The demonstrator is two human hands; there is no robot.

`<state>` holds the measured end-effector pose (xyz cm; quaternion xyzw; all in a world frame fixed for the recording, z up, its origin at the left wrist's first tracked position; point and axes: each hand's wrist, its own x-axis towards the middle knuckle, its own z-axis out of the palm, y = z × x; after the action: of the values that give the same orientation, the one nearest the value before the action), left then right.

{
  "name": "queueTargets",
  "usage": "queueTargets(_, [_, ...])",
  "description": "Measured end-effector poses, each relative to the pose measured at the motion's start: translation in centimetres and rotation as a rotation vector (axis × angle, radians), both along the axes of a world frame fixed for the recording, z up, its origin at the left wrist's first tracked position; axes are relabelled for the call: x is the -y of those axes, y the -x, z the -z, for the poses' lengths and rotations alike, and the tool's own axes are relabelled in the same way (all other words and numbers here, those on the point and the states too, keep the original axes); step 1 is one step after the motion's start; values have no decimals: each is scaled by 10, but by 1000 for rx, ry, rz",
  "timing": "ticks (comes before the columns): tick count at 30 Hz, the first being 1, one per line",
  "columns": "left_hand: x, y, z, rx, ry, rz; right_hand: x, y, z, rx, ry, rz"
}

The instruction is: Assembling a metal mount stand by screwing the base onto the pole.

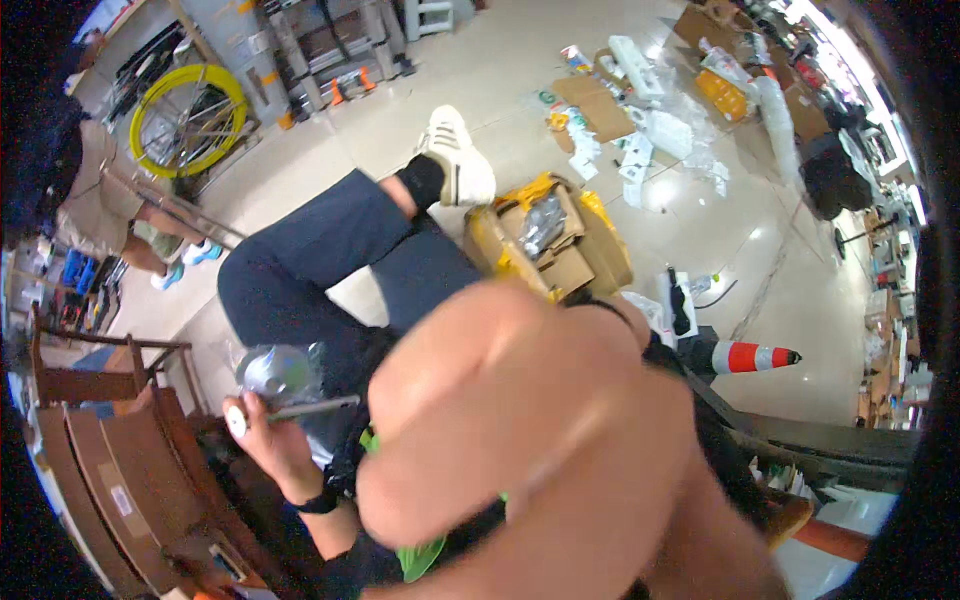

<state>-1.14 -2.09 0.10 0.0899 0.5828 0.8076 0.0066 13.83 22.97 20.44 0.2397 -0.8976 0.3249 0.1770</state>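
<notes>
My right hand is balled into a fist close under the camera, blurred and filling the middle of the view; I cannot tell whether anything is inside it. My left hand, lower left, is wrapped around a thin grey metal rod that points right, with a small white round cap by my thumb. Just above it sits a clear plastic bag of shiny metal parts on my lap. Beyond my crossed leg and white sneaker stands an open cardboard box. An orange and white traffic cone lies on the floor to the right.
</notes>
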Motion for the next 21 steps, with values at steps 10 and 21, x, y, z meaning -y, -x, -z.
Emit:
queueTargets(10, [-5,3,-1,1,-1,42,18,60,52,-320,356,-242])
queueTargets(21, [2,9,1,-56,28,79,-6,74,34,-388,299,-295])
